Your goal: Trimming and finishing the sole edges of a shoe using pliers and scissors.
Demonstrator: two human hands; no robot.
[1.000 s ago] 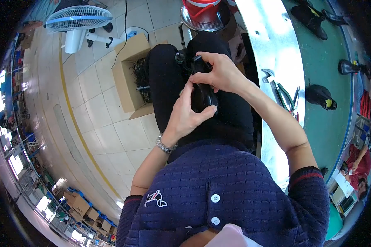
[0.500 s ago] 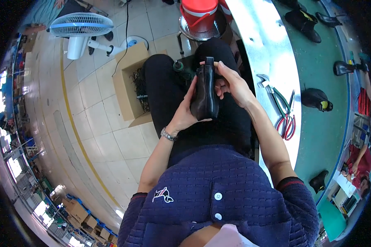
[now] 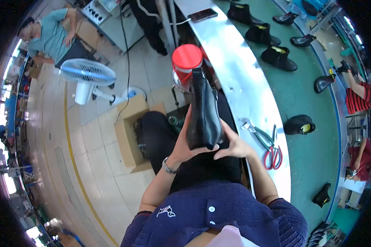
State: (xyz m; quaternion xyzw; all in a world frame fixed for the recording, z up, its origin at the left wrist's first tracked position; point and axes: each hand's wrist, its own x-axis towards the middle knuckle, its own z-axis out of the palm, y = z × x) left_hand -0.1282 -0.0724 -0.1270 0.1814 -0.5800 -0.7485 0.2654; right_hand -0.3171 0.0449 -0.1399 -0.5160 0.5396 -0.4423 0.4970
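Note:
A shiny black ankle boot (image 3: 204, 119) is held upright over my lap, with its shaft end away from me and its rounded toe end toward me. My left hand (image 3: 183, 146) is closed round the boot's left side and under its near end. Against the right side of the boot is my right hand (image 3: 235, 145), thumb and fingers curved about its lower part. Some of the fingers of both hands are hidden behind the boot. To the right, on the metal bench, lie green-handled pincers (image 3: 259, 135) and red-handled scissors (image 3: 272, 155).
A shiny metal bench (image 3: 239, 61) runs along my right, bearing a phone (image 3: 203, 15). Beyond it, several black boots (image 3: 299, 124) stand on a green surface. A red-lidded bucket (image 3: 187, 57) is ahead. A cardboard box (image 3: 127, 138) and a fan (image 3: 88, 76) are left. Another person (image 3: 55, 37) sits far left.
The view has tilted up, showing more ahead. The boot is closer to the camera and looks larger. My right hand has moved from the boot's far end down to its near right side.

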